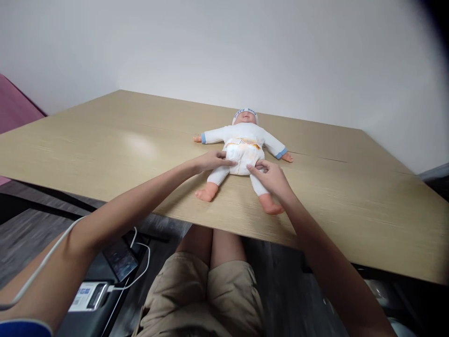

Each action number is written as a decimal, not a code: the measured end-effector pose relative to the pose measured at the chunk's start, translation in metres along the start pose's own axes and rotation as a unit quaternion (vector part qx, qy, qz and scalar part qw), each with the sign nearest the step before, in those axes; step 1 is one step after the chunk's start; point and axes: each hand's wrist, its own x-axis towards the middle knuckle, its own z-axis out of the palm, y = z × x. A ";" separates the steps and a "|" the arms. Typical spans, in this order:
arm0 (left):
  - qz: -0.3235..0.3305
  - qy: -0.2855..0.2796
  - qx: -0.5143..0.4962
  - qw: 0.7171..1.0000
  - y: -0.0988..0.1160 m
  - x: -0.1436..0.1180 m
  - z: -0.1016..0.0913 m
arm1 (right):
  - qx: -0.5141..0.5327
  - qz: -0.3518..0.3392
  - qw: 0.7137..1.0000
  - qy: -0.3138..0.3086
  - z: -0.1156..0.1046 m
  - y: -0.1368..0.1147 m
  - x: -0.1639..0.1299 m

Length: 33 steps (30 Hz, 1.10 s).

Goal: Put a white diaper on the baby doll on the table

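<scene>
Inspector: Where is the doll [243, 150]?
Clerk: On its back at the middle of the wooden table [105, 140], feet toward the near edge.
Inspector: Hands?
Clerk: Left hand [210, 161] and right hand [271, 177] flank its diaper [243, 159], fingers extended, fingertips touching, grasping nothing.

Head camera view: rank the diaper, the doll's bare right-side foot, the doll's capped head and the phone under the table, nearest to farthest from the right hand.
From the right hand:
1. Diaper, touching its fingertips.
2. Foot, just below the hand.
3. Doll's head, farther up the table.
4. Phone, lower left under the table.
</scene>
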 end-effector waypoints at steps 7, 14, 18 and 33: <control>-0.011 0.003 -0.075 0.997 -0.005 0.007 0.000 | -0.021 0.004 1.000 0.023 -0.002 -0.008 -0.007; 0.000 0.015 -0.079 0.997 -0.002 0.004 0.003 | -0.103 -0.003 0.995 0.001 0.003 -0.023 -0.004; 0.010 0.042 -0.085 0.995 -0.003 0.003 0.003 | 0.045 -0.006 0.999 -0.029 0.002 -0.002 0.004; 0.043 0.057 -0.133 0.989 -0.016 -0.006 0.007 | -0.021 -0.036 0.997 0.064 0.000 0.001 -0.009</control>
